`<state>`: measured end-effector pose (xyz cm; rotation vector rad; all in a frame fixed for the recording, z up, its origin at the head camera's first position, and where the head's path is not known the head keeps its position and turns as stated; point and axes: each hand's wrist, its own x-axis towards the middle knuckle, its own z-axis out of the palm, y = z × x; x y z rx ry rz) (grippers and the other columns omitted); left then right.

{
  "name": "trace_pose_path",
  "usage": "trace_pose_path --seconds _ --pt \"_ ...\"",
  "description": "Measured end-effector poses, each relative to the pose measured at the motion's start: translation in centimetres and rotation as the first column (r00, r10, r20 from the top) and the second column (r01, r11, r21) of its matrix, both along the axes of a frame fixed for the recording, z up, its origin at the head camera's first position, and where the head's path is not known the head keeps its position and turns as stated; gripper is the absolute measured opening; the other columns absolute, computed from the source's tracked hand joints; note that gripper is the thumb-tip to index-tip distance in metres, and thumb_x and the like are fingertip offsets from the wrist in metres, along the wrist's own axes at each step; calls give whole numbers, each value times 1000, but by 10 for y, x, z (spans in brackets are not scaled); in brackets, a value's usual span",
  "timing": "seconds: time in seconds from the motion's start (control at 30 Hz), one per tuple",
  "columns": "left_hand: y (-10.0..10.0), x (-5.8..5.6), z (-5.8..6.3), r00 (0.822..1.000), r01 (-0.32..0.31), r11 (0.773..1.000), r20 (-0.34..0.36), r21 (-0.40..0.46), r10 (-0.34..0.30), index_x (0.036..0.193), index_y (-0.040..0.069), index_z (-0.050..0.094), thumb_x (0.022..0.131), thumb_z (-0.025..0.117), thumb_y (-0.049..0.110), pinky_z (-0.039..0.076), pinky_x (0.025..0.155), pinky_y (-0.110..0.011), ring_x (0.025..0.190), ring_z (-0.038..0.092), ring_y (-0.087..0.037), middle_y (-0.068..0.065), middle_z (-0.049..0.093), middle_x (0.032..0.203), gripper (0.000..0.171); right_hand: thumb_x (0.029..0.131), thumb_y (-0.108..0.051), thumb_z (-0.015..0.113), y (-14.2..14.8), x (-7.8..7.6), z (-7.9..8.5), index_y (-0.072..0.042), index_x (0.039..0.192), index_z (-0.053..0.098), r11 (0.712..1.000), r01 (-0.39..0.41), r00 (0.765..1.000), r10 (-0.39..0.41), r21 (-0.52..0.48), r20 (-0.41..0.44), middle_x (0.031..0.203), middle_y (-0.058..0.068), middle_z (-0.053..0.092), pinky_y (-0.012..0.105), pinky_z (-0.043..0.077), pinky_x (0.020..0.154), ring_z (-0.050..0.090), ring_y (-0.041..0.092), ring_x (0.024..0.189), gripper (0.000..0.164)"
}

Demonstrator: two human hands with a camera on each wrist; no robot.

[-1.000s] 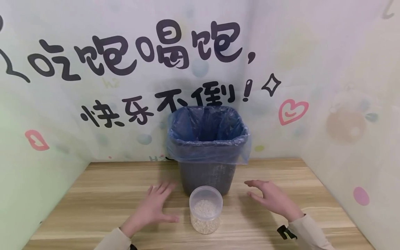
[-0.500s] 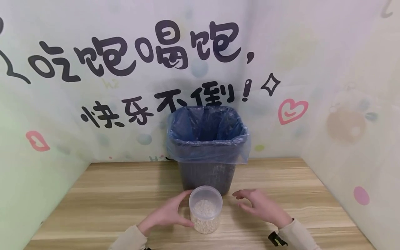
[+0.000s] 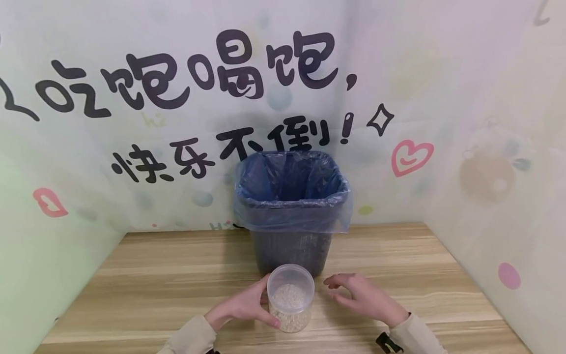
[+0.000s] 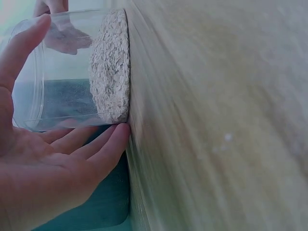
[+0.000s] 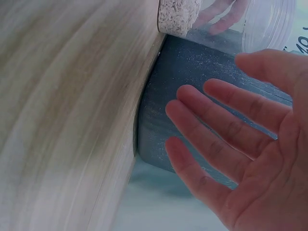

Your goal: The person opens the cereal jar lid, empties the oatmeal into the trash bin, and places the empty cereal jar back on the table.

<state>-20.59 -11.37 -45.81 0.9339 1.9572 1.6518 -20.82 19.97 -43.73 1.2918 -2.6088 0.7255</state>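
Observation:
A clear plastic jar (image 3: 290, 298) stands upright on the table, part filled with pale flakes that look like oats (image 4: 111, 67). Whether a clear lid covers its mouth, I cannot tell. My left hand (image 3: 247, 302) holds the jar from its left side, thumb on the near side and fingers around the far side. To the jar's right, my right hand (image 3: 364, 297) is held apart from it, palm turned toward it. In the right wrist view that hand's fingers (image 5: 216, 130) are spread and hold nothing.
A dark trash bin (image 3: 292, 250) lined with a blue plastic bag (image 3: 296, 216) stands right behind the jar. The wood-grain table (image 3: 177, 265) runs back to a printed wall (image 3: 199, 196), with side walls at left and right.
My left hand has moved right, from apart beside the jar to around it. My right hand has come left, closer to the jar. The jar and bin have stayed in place.

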Motion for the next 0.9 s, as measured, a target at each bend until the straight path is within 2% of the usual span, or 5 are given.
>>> trace_pose_path --seconds 0.2,0.3,0.57,0.67,0.9 --pt "4 0 -2 999 -23 1000 -34 -6 23 146 -5 24 67 83 -5 39 101 -37 127 39 -42 -27 38 138 98 92 -9 63 -2 0 0 -1 110 67 1000 19 1000 -19 17 12 100 6 70 34 54 79 66 14 90 21" --pt "8 2 -4 996 -68 998 -50 -4 68 145 -4 27 67 84 -2 42 98 -35 124 41 -41 -25 41 136 97 92 -11 63 -2 0 -1 -2 111 67 999 26 1000 -27 28 13 100 4 70 34 53 79 65 13 91 21" --pt "16 9 -4 989 -145 989 -14 43 145 141 -3 35 64 86 -1 44 94 -33 117 49 -38 -25 47 130 92 94 -11 62 -4 0 8 -2 112 66 1000 9 1000 -9 0 15 100 5 70 35 53 79 65 13 92 21" --pt "15 12 -1 989 -146 988 -3 41 146 139 -2 38 64 86 -1 45 93 -33 115 51 -37 -23 48 129 90 96 -14 60 -6 0 13 -3 113 66 1000 -4 1000 4 -15 10 102 6 70 35 53 80 64 13 94 21" --pt "11 18 5 992 -121 992 -26 26 122 143 3 37 67 86 3 45 92 -35 117 51 -34 -21 48 131 90 97 -18 60 -10 3 23 -5 115 67 1000 1 1000 0 -15 17 107 2 69 34 53 82 64 12 98 24"
